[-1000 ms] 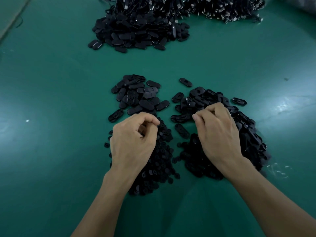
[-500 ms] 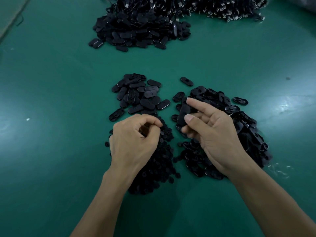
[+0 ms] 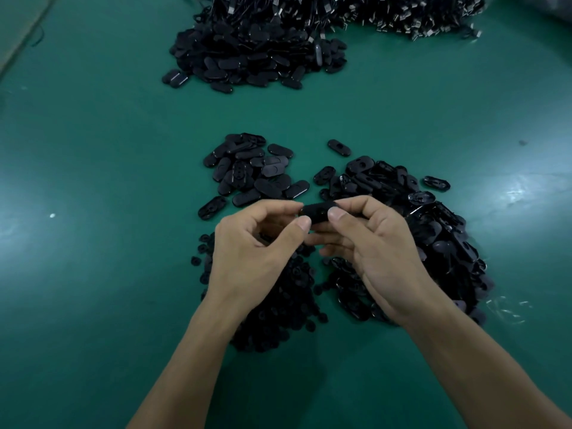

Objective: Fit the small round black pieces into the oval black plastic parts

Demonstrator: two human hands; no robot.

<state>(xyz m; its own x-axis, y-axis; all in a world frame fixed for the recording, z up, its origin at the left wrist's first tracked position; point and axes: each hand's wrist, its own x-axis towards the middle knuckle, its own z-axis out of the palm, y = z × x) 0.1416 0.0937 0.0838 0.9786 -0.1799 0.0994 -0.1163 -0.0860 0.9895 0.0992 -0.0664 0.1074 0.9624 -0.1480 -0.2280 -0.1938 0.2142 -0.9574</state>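
An oval black plastic part (image 3: 315,212) is held above the table between both hands. My right hand (image 3: 376,246) pinches its right end with thumb and forefinger. My left hand (image 3: 255,246) has thumb and forefinger curled at the part's left end; whether they hold a small round piece is hidden. Under my left hand lies a heap of small round black pieces (image 3: 278,308). A heap of oval parts (image 3: 433,243) lies under and right of my right hand. A smaller group of oval parts (image 3: 253,174) sits just beyond my left hand.
A large heap of oval parts (image 3: 257,54) mixed with black cables lies at the far middle of the green table (image 3: 93,274). More cables with metal ends (image 3: 411,13) lie far right. A single oval part (image 3: 339,147) lies apart.
My right hand picked an oval part out of its heap and brought it left and up. My left hand rose from the round pieces, and the two hands now meet at the part.
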